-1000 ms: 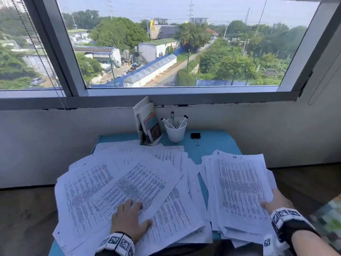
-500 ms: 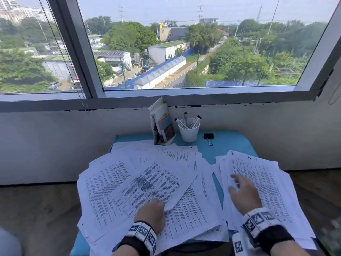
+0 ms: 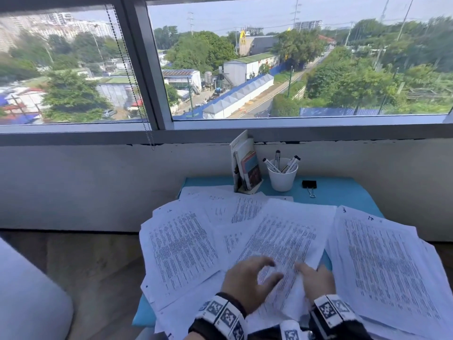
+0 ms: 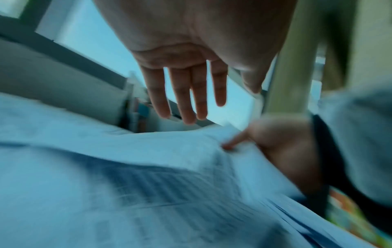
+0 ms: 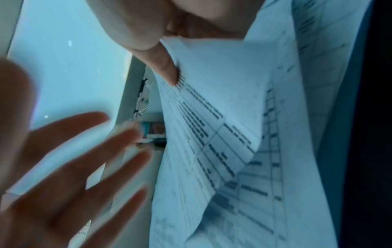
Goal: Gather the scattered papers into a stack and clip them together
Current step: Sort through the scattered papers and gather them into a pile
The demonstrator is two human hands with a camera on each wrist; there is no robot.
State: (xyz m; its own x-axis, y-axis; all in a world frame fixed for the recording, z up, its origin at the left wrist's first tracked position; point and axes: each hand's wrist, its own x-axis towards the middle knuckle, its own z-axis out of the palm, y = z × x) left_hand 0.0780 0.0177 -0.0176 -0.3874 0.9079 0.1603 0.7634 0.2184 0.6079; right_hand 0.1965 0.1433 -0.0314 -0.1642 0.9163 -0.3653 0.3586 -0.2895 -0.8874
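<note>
Bright daylight comes in through the big glass window (image 3: 269, 65). The head view is sharp in the middle, and straight lines bend near its edges. Both wrist views look blue and dim. The left wrist view is smeared with blur. The right wrist view goes black along its right side.

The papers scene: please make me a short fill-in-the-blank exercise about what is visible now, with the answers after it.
1. The binder clip lies on the table, to the right of the white ____ holding markers.
2. The right hand pinches a ____ between thumb and fingers.
3. The left hand hovers with fingers ____, holding nothing.
4. Behind the table is a large ____.

Answers: cup; paper; open; window
</note>
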